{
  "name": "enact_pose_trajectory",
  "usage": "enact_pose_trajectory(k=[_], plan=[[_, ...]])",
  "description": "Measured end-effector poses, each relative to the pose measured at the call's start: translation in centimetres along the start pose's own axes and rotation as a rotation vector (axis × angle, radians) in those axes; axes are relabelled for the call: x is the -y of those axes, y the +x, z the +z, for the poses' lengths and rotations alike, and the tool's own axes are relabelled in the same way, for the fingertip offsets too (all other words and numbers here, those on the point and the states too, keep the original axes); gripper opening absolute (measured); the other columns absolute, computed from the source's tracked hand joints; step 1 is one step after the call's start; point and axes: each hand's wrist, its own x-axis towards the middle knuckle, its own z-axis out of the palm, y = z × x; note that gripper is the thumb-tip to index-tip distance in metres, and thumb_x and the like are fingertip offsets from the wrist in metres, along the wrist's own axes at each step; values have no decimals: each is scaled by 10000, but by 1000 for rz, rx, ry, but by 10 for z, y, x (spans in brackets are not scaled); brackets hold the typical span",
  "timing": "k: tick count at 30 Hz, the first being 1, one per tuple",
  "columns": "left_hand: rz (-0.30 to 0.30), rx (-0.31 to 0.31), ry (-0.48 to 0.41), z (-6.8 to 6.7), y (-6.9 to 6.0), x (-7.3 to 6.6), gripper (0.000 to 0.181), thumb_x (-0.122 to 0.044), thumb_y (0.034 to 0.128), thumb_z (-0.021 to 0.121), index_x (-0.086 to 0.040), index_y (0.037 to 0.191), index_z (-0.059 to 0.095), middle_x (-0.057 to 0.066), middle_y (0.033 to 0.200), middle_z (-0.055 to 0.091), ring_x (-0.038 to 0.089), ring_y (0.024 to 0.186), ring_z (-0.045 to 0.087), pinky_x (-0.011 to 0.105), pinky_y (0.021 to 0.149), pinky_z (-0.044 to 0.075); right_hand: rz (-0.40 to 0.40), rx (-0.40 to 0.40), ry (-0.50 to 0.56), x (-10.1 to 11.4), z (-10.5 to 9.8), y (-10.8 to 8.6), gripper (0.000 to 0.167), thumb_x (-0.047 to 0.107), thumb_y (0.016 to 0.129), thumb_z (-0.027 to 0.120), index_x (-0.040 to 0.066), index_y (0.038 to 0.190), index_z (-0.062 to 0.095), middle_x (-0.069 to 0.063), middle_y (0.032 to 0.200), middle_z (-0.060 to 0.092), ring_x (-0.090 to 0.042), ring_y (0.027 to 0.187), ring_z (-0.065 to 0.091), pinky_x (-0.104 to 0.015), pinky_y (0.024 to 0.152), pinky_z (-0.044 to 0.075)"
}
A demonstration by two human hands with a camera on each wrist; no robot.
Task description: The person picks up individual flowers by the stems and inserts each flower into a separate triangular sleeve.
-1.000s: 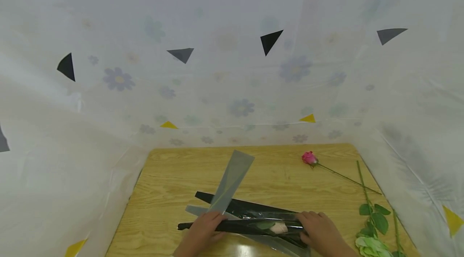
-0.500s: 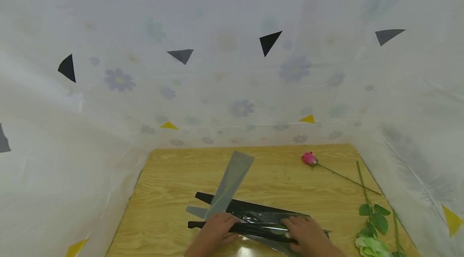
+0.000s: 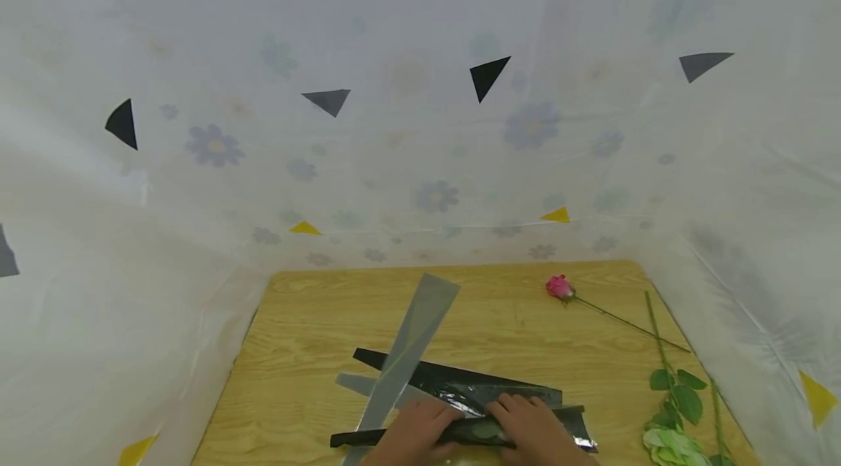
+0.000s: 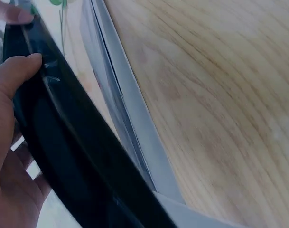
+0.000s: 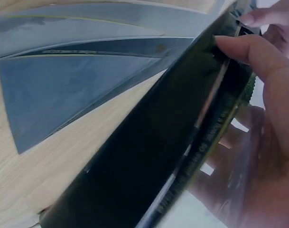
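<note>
A long black flower sleeve with a clear window lies crosswise near the table's front edge. Green leaf shows through that window. My left hand grips the sleeve's middle; in the left wrist view its thumb presses on the black film. Close beside it, my right hand pinches the same sleeve, thumb on top and fingers beneath, seen in the right wrist view along with printed lettering on the sleeve. The flower's head is hidden here.
Behind lie another black sleeve and a grey sleeve slanting across it. A pink rose rests at the back right. Nearer on the right is a pale green flower with leaves. White patterned sheeting encloses the table.
Both hands have come closer together and nearer the front edge, bringing the black sleeve with them. The right hand has shifted left along it. The pale flower head seen earlier is now hidden.
</note>
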Motion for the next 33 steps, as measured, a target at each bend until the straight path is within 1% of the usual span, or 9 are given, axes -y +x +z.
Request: enact_pose_trajectory(k=[4, 9, 13, 17, 21, 23, 25, 28, 33], plan=[[2, 16, 48, 2, 8, -7, 461, -477, 852, 610, -205, 1218, 542, -114, 1061, 568, 46, 945, 555, 246, 765, 459, -2, -6, -4, 6, -3, 6, 521, 412, 725, 745, 171, 1150, 564, 62, 992, 542, -128, 857, 560, -337, 604, 455], [34, -3, 85, 3, 20, -17, 434, -444, 863, 604, -197, 1214, 540, -102, 1049, 556, 43, 895, 552, 207, 732, 451, -23, -17, -72, 13, -3, 11, 515, 503, 749, 701, 183, 1130, 570, 68, 973, 544, -104, 829, 555, -306, 610, 454], [8, 2, 72, 2, 22, -19, 437, -457, 860, 605, -209, 1213, 536, -107, 1057, 553, 43, 904, 549, 210, 723, 449, -14, 9, -84, 15, -4, 11, 535, 553, 776, 651, 173, 1146, 573, 52, 997, 570, -125, 858, 569, -328, 668, 467], [-26, 28, 34, 0, 19, -17, 449, -489, 873, 570, -220, 1230, 526, -119, 1088, 551, 45, 955, 545, 237, 761, 454, -10, 9, -55, 14, -6, 10, 513, 552, 783, 645, 173, 1124, 586, 56, 979, 584, -126, 853, 574, -351, 686, 465], [-58, 55, -10, -2, 13, -9, 464, -523, 887, 520, -208, 1229, 525, -128, 1093, 545, 38, 974, 534, 245, 801, 446, 26, 21, -42, 11, -9, 11, 466, 481, 748, 697, 174, 1084, 599, 59, 968, 594, -139, 861, 579, -376, 715, 459], [-68, 48, -12, -2, 7, -2, 459, -522, 877, 538, -197, 1201, 540, -127, 1061, 545, 31, 942, 536, 231, 792, 445, 51, 20, -49, 7, -11, 9, 465, 438, 711, 725, 169, 1069, 602, 48, 976, 600, -161, 880, 583, -399, 736, 460], [-71, 23, -2, -3, -1, 6, 431, -492, 857, 596, -187, 1159, 564, -124, 1009, 547, 26, 885, 538, 218, 761, 447, 73, 26, -55, 2, -12, 6, 475, 417, 696, 743, 159, 1068, 601, 29, 998, 606, -188, 910, 585, -431, 756, 459], [-83, -10, 14, -4, -13, 18, 384, -399, 819, 688, -180, 1118, 586, -113, 986, 560, 41, 873, 553, 224, 753, 456, 94, 10, -57, -8, -13, 0, 476, 404, 703, 750, 146, 1076, 605, 9, 1022, 613, -210, 933, 591, -461, 764, 461], [-111, -56, 34, -7, -30, 35, 326, -249, 782, 735, -159, 1069, 606, -86, 987, 595, 87, 902, 579, 269, 789, 464, 115, 9, -52, -26, -17, -10, 471, 391, 736, 737, 142, 1113, 602, 1, 1061, 613, -207, 940, 588, -449, 757, 454]])
